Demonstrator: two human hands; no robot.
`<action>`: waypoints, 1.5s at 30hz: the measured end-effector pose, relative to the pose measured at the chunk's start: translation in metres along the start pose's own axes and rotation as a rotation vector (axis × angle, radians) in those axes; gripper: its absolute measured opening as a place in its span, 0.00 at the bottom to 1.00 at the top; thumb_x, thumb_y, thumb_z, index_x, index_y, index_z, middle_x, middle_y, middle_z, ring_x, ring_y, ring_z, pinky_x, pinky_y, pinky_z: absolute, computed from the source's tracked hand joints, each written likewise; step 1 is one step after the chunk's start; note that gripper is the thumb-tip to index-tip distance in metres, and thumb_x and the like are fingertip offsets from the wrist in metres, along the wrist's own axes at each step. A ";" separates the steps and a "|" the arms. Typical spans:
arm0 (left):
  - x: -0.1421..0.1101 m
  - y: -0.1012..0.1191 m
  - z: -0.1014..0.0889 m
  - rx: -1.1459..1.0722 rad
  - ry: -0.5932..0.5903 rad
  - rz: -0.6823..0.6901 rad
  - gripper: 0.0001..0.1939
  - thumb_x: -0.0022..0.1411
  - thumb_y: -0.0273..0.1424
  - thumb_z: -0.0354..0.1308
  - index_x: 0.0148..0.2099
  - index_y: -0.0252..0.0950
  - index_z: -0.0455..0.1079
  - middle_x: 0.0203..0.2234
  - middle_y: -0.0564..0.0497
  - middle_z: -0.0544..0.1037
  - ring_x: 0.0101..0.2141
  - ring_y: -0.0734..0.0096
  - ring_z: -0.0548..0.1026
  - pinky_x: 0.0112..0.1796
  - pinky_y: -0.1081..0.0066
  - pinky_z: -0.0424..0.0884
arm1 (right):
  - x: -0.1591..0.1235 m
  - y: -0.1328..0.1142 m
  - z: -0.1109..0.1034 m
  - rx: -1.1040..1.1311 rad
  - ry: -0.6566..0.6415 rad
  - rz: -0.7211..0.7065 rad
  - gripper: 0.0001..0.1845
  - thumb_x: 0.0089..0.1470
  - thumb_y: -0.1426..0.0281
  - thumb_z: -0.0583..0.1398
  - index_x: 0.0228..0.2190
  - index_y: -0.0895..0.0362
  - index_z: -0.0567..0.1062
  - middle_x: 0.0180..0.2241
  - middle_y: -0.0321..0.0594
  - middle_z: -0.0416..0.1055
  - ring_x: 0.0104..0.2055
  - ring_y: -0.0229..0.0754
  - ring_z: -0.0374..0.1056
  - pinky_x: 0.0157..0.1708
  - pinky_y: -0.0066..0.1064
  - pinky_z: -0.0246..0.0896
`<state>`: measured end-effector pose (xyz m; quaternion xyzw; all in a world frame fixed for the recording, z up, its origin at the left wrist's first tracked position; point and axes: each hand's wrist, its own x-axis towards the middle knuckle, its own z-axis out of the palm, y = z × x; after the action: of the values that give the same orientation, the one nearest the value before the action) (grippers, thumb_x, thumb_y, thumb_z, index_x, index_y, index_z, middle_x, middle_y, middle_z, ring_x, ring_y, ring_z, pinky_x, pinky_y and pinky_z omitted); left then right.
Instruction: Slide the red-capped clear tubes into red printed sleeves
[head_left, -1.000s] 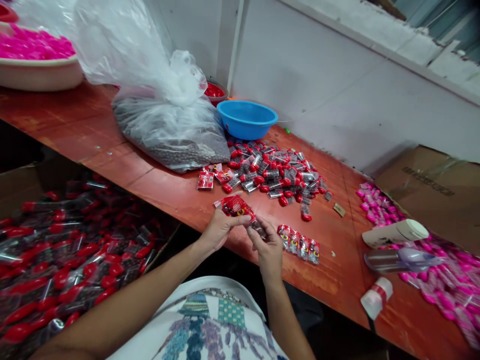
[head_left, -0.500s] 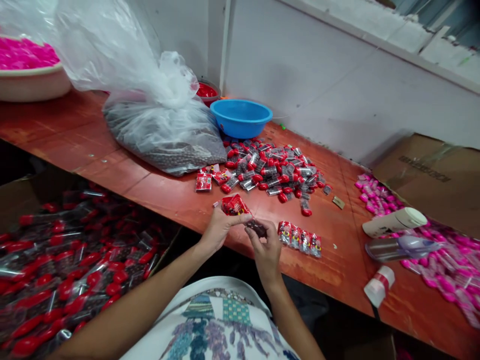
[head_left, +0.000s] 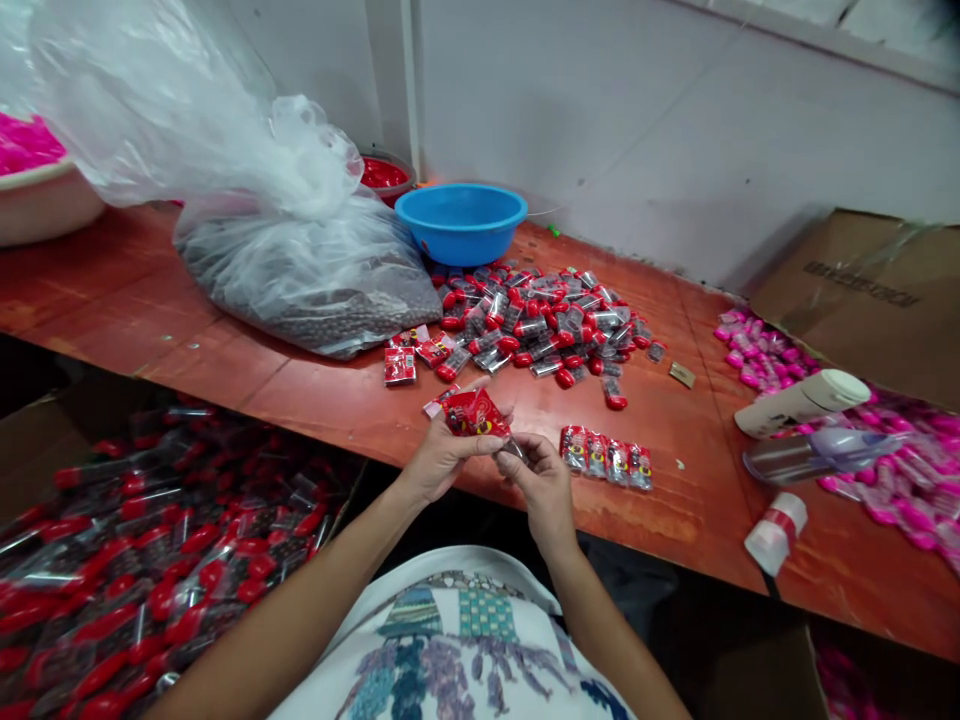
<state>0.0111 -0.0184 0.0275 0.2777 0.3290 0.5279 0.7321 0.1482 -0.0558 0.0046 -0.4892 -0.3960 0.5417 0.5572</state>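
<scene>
Monitoring remotely, I record my left hand (head_left: pixel 436 458) pinching the red packet (head_left: pixel 474 412) and my right hand (head_left: pixel 549 492) holding its apparent clear end, presumably for steadiness, near the table's (head_left: pixel 675 525) near edge, left of four packets (head_left: pixel 606 460).

Red printed plastic packet (head_left: pixel 474 412): pale-edged end shows more, beside the left hand (head_left: pixel 442 455); dark end now mostly hidden by the right hand (head_left: pixel 541 482).
Cream round basin (head_left: pixel 46 207): further out of view.

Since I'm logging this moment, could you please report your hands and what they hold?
Left hand: fingers on red printed packet. Right hand: fingers pinching its lower end. Pile of red-capped tubes beyond, apart from both.
</scene>
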 end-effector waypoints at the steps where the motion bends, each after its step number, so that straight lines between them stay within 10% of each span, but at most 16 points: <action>1: 0.000 -0.001 0.000 0.003 -0.004 -0.005 0.35 0.40 0.20 0.69 0.53 0.39 0.69 0.40 0.45 0.79 0.38 0.64 0.77 0.39 0.67 0.72 | -0.001 0.000 0.000 0.036 -0.005 0.028 0.15 0.45 0.66 0.66 0.36 0.55 0.73 0.32 0.36 0.73 0.30 0.37 0.68 0.23 0.26 0.64; 13: 0.002 -0.012 0.007 0.220 0.217 0.131 0.14 0.37 0.24 0.71 0.28 0.33 0.71 0.22 0.55 0.75 0.24 0.75 0.71 0.30 0.74 0.67 | -0.004 0.013 0.002 -0.325 0.128 -0.290 0.12 0.50 0.66 0.64 0.39 0.53 0.74 0.36 0.38 0.73 0.38 0.41 0.69 0.38 0.33 0.66; 25: 0.000 -0.013 0.005 0.178 0.094 0.025 0.13 0.41 0.24 0.70 0.32 0.32 0.74 0.27 0.50 0.78 0.30 0.70 0.75 0.37 0.70 0.69 | 0.002 -0.003 -0.003 0.110 0.028 0.117 0.15 0.40 0.66 0.69 0.32 0.55 0.73 0.29 0.33 0.75 0.26 0.36 0.68 0.22 0.26 0.65; 33: 0.005 -0.012 0.003 0.188 0.176 0.175 0.20 0.41 0.24 0.70 0.40 0.34 0.73 0.28 0.54 0.77 0.29 0.75 0.73 0.37 0.73 0.69 | -0.002 0.006 -0.003 -0.025 0.126 -0.064 0.15 0.42 0.68 0.69 0.34 0.55 0.75 0.34 0.36 0.76 0.37 0.40 0.72 0.40 0.33 0.68; 45: 0.001 -0.016 0.003 0.165 0.147 0.167 0.19 0.43 0.26 0.69 0.40 0.34 0.73 0.30 0.53 0.77 0.30 0.73 0.74 0.38 0.71 0.70 | -0.002 0.003 -0.005 0.130 0.029 0.110 0.15 0.45 0.63 0.67 0.36 0.55 0.75 0.33 0.36 0.76 0.31 0.38 0.70 0.22 0.25 0.65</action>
<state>0.0236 -0.0227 0.0172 0.3242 0.3997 0.5771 0.6341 0.1518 -0.0587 0.0005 -0.4806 -0.3245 0.5890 0.5628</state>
